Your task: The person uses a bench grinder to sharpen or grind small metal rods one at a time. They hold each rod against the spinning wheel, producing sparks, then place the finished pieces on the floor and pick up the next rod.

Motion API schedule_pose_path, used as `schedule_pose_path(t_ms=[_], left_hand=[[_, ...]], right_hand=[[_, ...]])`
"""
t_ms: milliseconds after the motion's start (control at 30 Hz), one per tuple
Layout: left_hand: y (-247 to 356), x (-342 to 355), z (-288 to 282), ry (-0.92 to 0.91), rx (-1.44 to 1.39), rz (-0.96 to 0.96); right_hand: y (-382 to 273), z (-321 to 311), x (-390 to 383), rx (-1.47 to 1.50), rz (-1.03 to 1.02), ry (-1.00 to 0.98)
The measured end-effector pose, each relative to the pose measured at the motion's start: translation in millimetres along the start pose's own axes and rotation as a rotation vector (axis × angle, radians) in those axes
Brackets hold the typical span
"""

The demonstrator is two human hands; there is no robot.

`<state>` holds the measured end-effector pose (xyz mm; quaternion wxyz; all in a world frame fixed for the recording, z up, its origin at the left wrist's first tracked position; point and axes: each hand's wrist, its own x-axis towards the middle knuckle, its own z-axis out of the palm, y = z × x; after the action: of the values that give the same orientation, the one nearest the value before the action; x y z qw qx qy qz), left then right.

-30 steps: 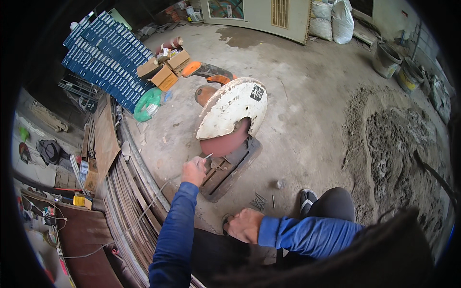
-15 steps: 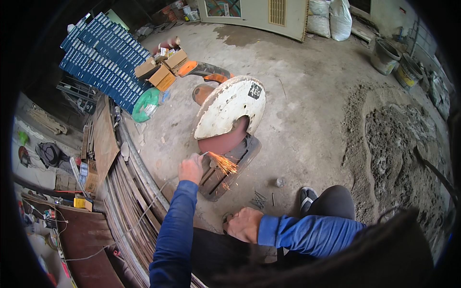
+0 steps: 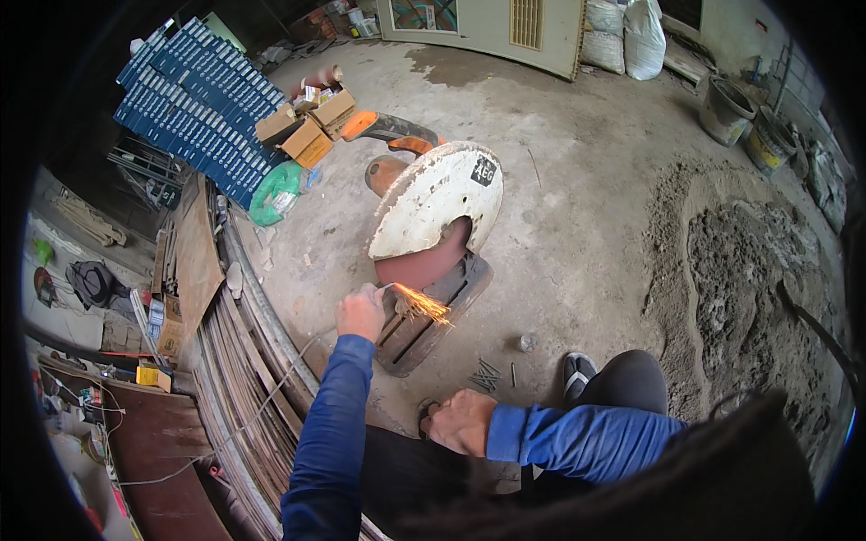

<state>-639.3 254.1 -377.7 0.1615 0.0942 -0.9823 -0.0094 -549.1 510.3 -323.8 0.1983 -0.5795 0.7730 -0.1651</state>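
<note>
The left hand [image 3: 361, 313] had its fingers closed in a pinch on a thin grey metal rod [image 3: 389, 287], its tip at the lower edge of a round reddish-brown abrasive disc [image 3: 419, 265], amid bright orange sparks [image 3: 422, 305]. The rod looked light, stiff and probably hot-tipped, best gripped well back. The right hand [image 3: 462, 424] was curled, its hold impossible to tell.
</note>
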Motion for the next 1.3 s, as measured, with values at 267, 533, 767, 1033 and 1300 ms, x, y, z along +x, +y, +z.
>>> schedule_pose_path(t_ms=[267,533,767,1033,1300], left_hand=[[-0.8,0.4,1.0,0.006,0.018,-0.028],[3.7,-0.3,2.7,0.027,0.006,-0.033],[1.9,-0.2,4.6,0.036,0.009,-0.020],[3.6,-0.6,1.0,0.026,0.048,-0.017],[6.6,-0.9,0.9,0.025,0.070,-0.032]], right_hand=[[0.8,-7.0,-3.2,-0.033,-0.073,0.045],[0.1,-7.2,-5.2,-0.040,-0.052,0.042],[1.5,-2.3,-4.8,0.005,-0.063,0.091],[-2.9,-1.6,-0.1,-0.042,-0.012,0.035],[-3.0,-3.7,-1.5,-0.015,-0.006,0.034]])
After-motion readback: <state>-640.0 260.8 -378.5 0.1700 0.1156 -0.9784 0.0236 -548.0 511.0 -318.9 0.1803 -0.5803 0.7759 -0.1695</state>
